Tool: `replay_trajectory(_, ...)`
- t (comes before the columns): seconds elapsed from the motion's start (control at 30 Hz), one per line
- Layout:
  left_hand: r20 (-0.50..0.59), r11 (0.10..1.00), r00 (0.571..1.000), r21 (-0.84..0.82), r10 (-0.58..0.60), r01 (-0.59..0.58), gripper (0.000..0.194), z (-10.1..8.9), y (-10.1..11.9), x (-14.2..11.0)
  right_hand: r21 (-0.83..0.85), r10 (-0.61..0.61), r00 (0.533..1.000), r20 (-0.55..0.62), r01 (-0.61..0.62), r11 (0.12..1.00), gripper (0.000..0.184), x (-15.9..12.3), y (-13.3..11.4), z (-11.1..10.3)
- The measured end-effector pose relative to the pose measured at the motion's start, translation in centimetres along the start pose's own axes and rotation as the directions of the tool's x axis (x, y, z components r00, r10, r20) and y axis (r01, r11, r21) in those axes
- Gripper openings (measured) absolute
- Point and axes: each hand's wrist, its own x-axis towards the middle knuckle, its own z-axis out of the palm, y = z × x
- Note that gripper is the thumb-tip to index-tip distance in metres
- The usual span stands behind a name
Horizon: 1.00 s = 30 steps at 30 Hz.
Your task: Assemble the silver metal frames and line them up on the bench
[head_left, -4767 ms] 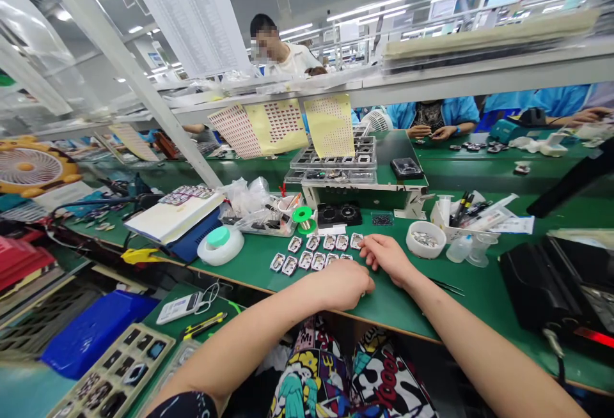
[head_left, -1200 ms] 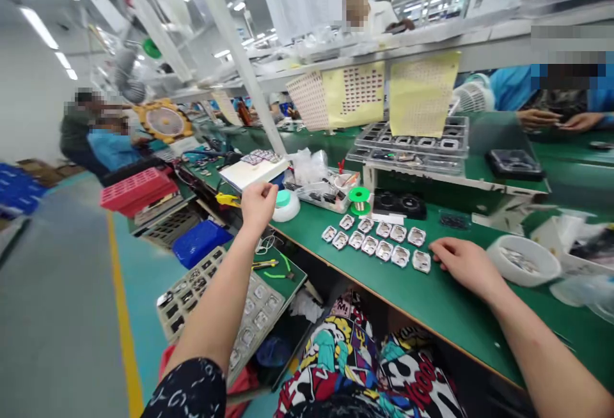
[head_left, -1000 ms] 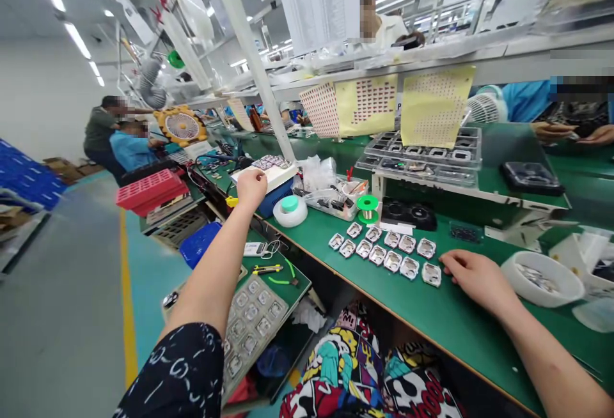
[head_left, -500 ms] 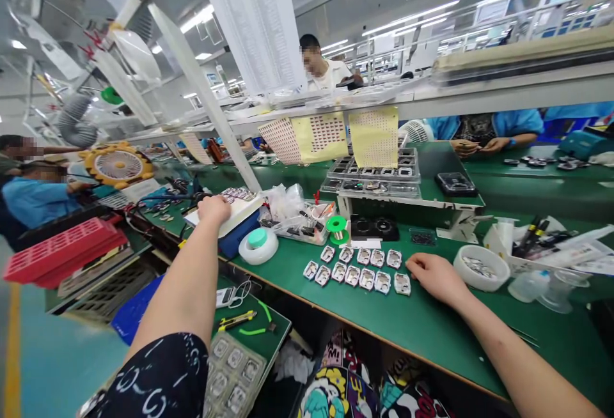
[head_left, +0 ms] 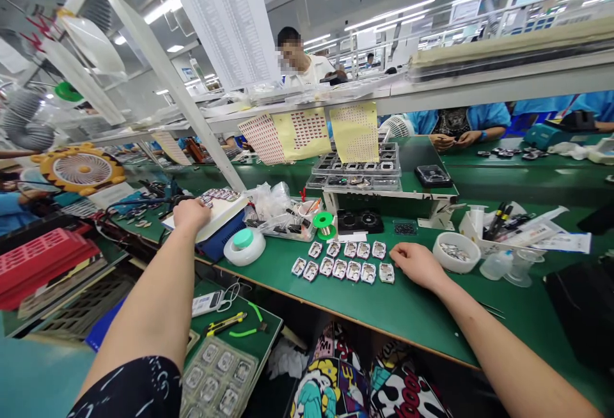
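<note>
My left hand (head_left: 192, 215) is at the left over the white top of a box (head_left: 218, 216), its fingers curled. Beside it on that box lie several small, patterned pieces (head_left: 220, 197); what the hand holds, if anything, is hidden. On the green bench, two rows of small silver housings (head_left: 354, 271), shaped like watch cases, lie with their hollow sides up. My right hand (head_left: 415, 263) rests right of these rows, fingers bent together with nothing visible in them. Its fingertips are close to the end housing (head_left: 386, 273) of the front row.
A white bowl of small metal parts (head_left: 455, 252) stands beyond my right hand, with tweezers (head_left: 492, 310) nearer. Behind the rows are a green solder spool (head_left: 325, 225) and a bag-filled tray (head_left: 283, 226). Cutters (head_left: 249, 322) and a tray of housings (head_left: 220, 376) lie lower left.
My left hand has left the front of the rows for the white box. An end housing now shows where that hand was. The view swung left and back; my right hand stays by the rows.
</note>
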Motion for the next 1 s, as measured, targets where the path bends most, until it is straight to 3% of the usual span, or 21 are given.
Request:
replay_trajectory(0.13, -0.033, 0.998, 0.999, 0.054, -0.036, 0.038, 0.017, -0.4, 0.8, -1.6, 0.019, -0.005, 1.000, -0.007, 0.005, 1.000, 0.027, -0.2, -0.1, 0.0)
replay_trajectory(0.2, -0.106, 0.998, 0.993, 0.039, 0.049, -0.045, 0.023, -0.7, 2.2, -4.2, 0.039, -0.015, 1.000, -0.020, 0.015, 0.999, 0.026, -0.3, -0.3, -0.1)
replay_trajectory(0.27, -0.201, 0.978, 0.959, -0.004, 0.201, -0.206, 0.027, -1.1, 4.5, -8.4, 0.071, -0.028, 0.998, -0.047, 0.031, 0.997, 0.027, -0.4, -0.7, -0.3)
replay_trajectory(0.33, -0.265, 0.912, 0.889, -0.072, 0.373, -0.404, 0.027, -1.5, 7.7, -14.3, 0.121, -0.042, 0.996, -0.082, 0.052, 0.991, 0.031, -0.7, -1.2, -0.5)
replay_trajectory(0.43, -0.293, 0.727, 0.740, -0.177, 0.605, -0.664, 0.021, -1.4, 13.4, -24.5, 0.238, -0.084, 0.994, -0.071, 0.099, 0.966, 0.038, -1.4, -2.2, -0.7)
replay_trajectory(0.53, -0.262, 0.530, 0.598, -0.287, 0.758, -0.798, 0.016, -0.8, 18.0, -33.2, 0.383, -0.152, 0.986, 0.075, 0.112, 0.917, 0.041, -2.5, -3.0, -0.8)
replay_trajectory(0.6, -0.260, 0.431, 0.534, -0.361, 0.804, -0.827, 0.025, -0.2, 20.0, -37.1, 0.462, -0.185, 0.964, 0.189, 0.079, 0.884, 0.040, -3.0, -3.3, -0.8)
replay_trajectory(0.73, -0.273, 0.334, 0.478, -0.441, 0.834, -0.833, 0.039, 1.2, 22.0, -40.6, 0.612, -0.294, 0.889, 0.351, 0.020, 0.791, 0.038, -3.5, -3.2, -0.9)
replay_trajectory(0.87, -0.271, 0.303, 0.430, -0.406, 0.861, -0.862, 0.040, 2.0, 22.4, -41.2, 0.646, -0.331, 0.864, 0.378, 0.010, 0.763, 0.033, -3.6, -3.0, -0.9)
replay_trajectory(1.0, -0.257, 0.294, 0.422, -0.417, 0.870, -0.860, 0.040, 2.3, 22.2, -41.5, 0.651, -0.376, 0.826, 0.419, 0.016, 0.759, 0.027, -3.6, -2.6, -0.5)
